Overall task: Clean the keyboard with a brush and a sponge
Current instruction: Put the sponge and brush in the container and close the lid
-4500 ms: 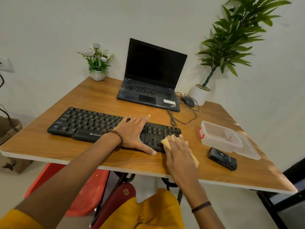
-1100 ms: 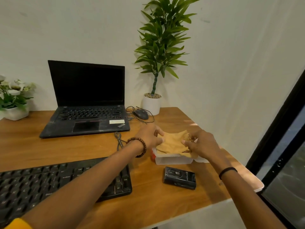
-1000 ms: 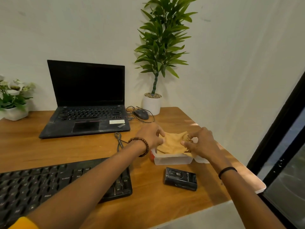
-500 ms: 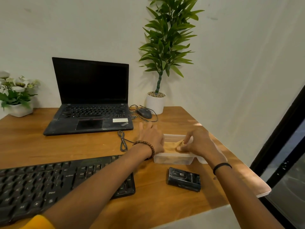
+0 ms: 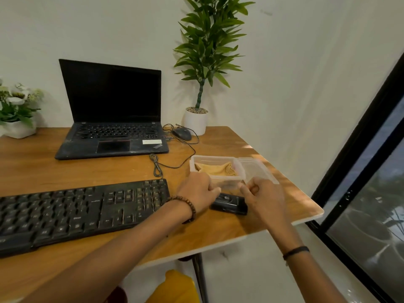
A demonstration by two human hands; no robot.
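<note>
The black keyboard (image 5: 83, 212) lies along the desk's near left. The tan sponge cloth (image 5: 215, 169) lies crumpled inside a clear plastic container (image 5: 197, 159), whose hinged lid (image 5: 256, 169) lies open to the right. My left hand (image 5: 197, 191) is at the container's near wall, fingers curled with nothing in them. My right hand (image 5: 262, 197) hovers by the lid's near edge, fingers also curled and empty. I see no brush.
A small black device (image 5: 229, 204) lies between my hands. Behind are a laptop (image 5: 111, 127), a mouse (image 5: 181, 134) with its looped cable (image 5: 156, 165), a tall potted plant (image 5: 196, 119) and a flower pot (image 5: 18, 127). The desk's right edge (image 5: 306, 193) is close.
The cloth went from the keyboard into the container. Both hands have let go of it and drawn back to the container's near side. The view has shifted right.
</note>
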